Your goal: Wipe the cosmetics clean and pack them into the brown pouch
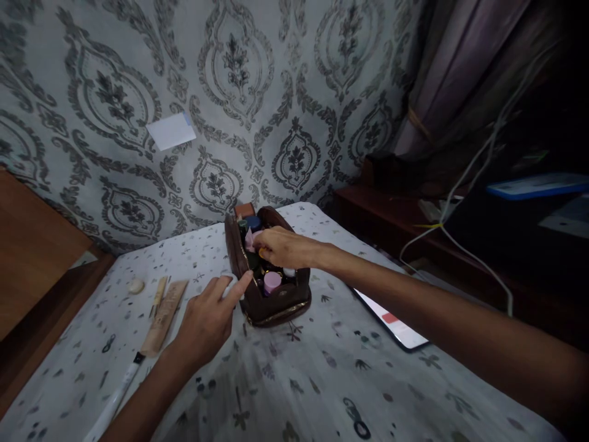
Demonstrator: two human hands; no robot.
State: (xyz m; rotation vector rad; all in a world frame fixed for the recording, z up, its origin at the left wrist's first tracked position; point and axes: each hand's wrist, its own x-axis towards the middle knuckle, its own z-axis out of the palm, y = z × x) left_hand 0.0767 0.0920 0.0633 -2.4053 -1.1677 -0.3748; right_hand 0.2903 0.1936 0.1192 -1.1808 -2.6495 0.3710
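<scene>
A brown zippered makeup bag [278, 310] lies unzipped on the bed, packed with small cosmetics. My right hand [283, 247] reaches into it from the right. Its fingers are bent together among the contents, and what they grip is hidden. Close to those fingertips are a pink item [250, 238] and a dark blue lid [253, 223]. A pink-lidded jar [272, 282] sits at the bag's near end. My left hand [209, 313] is at the bag's left side, one finger extended to its edge. A small white object [229, 281] shows between its fingers, partly hidden.
Left on the patterned bedsheet [294, 380] lie a beige tube [164, 316], a slim yellowish tube [159, 291], a small round cream item [136, 285] and a white pen-like stick [115, 396]. A lit tablet [400, 328] lies under my right forearm. White cables [478, 264] hang at right.
</scene>
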